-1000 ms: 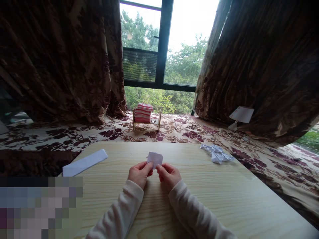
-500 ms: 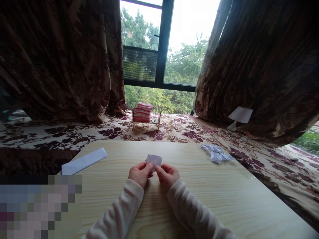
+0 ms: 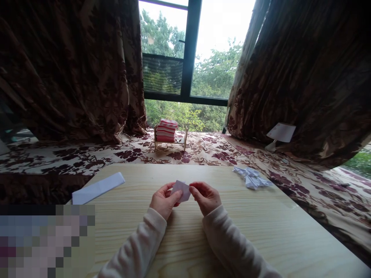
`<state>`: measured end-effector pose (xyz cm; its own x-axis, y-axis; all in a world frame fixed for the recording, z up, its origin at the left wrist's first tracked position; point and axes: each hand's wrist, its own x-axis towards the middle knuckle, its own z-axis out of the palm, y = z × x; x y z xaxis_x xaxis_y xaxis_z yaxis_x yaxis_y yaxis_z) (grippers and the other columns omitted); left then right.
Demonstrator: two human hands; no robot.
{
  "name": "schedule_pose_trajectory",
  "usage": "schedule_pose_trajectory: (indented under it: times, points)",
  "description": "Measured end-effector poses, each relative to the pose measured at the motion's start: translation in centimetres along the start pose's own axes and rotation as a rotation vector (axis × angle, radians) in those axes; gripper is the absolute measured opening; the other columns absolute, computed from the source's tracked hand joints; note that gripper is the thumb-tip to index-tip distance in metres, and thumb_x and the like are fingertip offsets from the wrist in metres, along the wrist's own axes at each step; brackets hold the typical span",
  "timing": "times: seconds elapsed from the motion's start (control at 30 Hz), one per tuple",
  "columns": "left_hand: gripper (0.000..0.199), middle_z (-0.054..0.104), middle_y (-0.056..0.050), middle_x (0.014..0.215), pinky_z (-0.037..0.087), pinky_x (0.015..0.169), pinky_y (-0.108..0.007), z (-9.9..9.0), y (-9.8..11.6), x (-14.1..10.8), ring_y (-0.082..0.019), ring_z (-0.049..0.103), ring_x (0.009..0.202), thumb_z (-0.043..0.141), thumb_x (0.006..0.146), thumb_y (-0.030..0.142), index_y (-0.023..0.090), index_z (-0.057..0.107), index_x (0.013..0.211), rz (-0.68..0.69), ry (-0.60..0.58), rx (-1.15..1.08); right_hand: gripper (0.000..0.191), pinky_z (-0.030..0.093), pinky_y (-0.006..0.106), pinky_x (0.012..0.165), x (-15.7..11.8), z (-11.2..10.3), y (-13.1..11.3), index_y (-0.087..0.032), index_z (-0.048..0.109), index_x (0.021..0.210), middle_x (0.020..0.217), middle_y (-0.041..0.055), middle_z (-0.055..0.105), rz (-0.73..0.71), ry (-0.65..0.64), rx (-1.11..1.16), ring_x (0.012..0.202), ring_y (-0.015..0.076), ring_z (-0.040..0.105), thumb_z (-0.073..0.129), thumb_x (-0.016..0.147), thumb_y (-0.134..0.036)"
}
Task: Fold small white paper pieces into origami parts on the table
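I see bare wooden table (image 3: pixel 261 235) across the lower right and centre of the frame, open for a pass. A folded white sheet (image 3: pixel 98 188) blocks the table's left edge, crumpled paper (image 3: pixel 251 177) its upper right corner, and a blurred patch covers the lower left.

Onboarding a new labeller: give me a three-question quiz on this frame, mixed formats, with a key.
1. True or false: the small folded white paper piece lies flat on the light wooden table, untouched.
2. Multiple choice: where is the crumpled white paper shape? A) at the table's far right edge B) in the left hand C) on the window sill
3. Fill in: the long flat white paper strip lies at the table's far ___ corner.

Key
1. False: the left hand and right hand pinch it between their fingers above the table.
2. A
3. left
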<state>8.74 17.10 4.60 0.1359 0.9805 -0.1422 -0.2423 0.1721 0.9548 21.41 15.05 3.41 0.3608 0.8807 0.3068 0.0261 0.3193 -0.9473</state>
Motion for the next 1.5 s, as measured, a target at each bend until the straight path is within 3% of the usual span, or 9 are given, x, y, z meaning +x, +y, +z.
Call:
schedule_pose_trajectory:
  times: [0.1,0.2,0.33,0.6,0.87,1.13,1.5]
  points:
    - [0.054,0.067,-0.004,0.067,0.045,0.047,-0.020,-0.1,0.0,0.1,-0.014,0.061,0.058,0.077,0.047,0.032,0.014,0.062,0.096,0.025,0.010,-0.006,0.019,0.043,0.024,0.047,0.0,0.0,-0.1,-0.018,0.061,0.070,0.055,-0.0008,0.058,-0.009,0.002,0.016,0.049,0.0113,0.050,0.064,0.064,-0.036]
    - [0.039,0.067,-0.004,0.066,0.046,0.052,-0.022,-0.1,0.1,0.0,-0.013,0.059,0.058,0.075,0.050,0.036,0.012,0.066,0.080,0.058,0.014,-0.020,0.017,0.043,0.024,0.049,-0.1,0.0,0.0,-0.017,0.062,0.069,0.057,0.0003,0.059,-0.033,0.003,0.008,0.051,0.0114,0.051,0.063,0.065,-0.034]
    - [0.037,0.067,-0.005,0.064,0.049,0.058,-0.028,0.2,0.2,-0.2,-0.015,0.059,0.057,0.075,0.046,0.038,0.010,0.067,0.070,0.069,-0.018,-0.045,0.018,0.043,0.024,0.047,-0.1,0.0,0.2,-0.018,0.062,0.070,0.060,0.0015,0.060,-0.064,-0.022,-0.050,0.052,0.0121,0.052,0.062,0.066,-0.035]
    - [0.029,0.064,-0.003,0.057,0.046,0.054,-0.026,0.1,0.7,-0.4,-0.013,0.056,0.052,0.073,0.050,0.036,0.012,0.066,0.064,0.109,-0.046,0.003,0.012,0.041,0.023,0.046,-0.2,0.0,0.0,-0.018,0.062,0.068,0.060,0.0009,0.059,-0.128,-0.043,-0.121,0.052,0.0119,0.052,0.060,0.067,-0.030]
    - [0.018,0.067,-0.004,0.060,0.044,0.057,-0.023,-0.1,1.3,-0.7,-0.014,0.057,0.057,0.067,0.058,0.026,0.011,0.070,0.066,0.160,-0.118,0.121,0.005,0.038,0.021,0.043,-0.5,0.0,-0.7,-0.018,0.062,0.069,0.063,-0.0005,0.054,-0.299,-0.072,-0.242,0.050,0.0096,0.049,0.057,0.069,-0.020]
    - [0.019,0.067,-0.003,0.058,0.044,0.056,-0.023,-0.1,1.2,-0.7,-0.015,0.057,0.057,0.063,0.060,0.026,0.012,0.071,0.068,0.158,-0.118,0.162,0.013,0.042,0.023,0.050,-0.6,-0.6,-1.1,-0.020,0.065,0.080,0.068,0.0018,0.055,-0.577,-0.143,-0.489,0.055,0.0112,0.049,0.053,0.074,-0.017]
    - [0.017,0.059,0.001,0.048,0.040,0.049,-0.020,-0.3,1.2,-0.5,-0.010,0.051,0.049,0.061,0.060,0.028,0.012,0.067,0.057,0.139,-0.108,0.169,0.023,0.044,0.027,0.058,-0.7,-1.0,-1.6,-0.023,0.065,0.091,0.073,0.0042,0.055,-0.816,-0.194,-0.688,0.068,0.0157,0.050,0.051,0.078,-0.012]
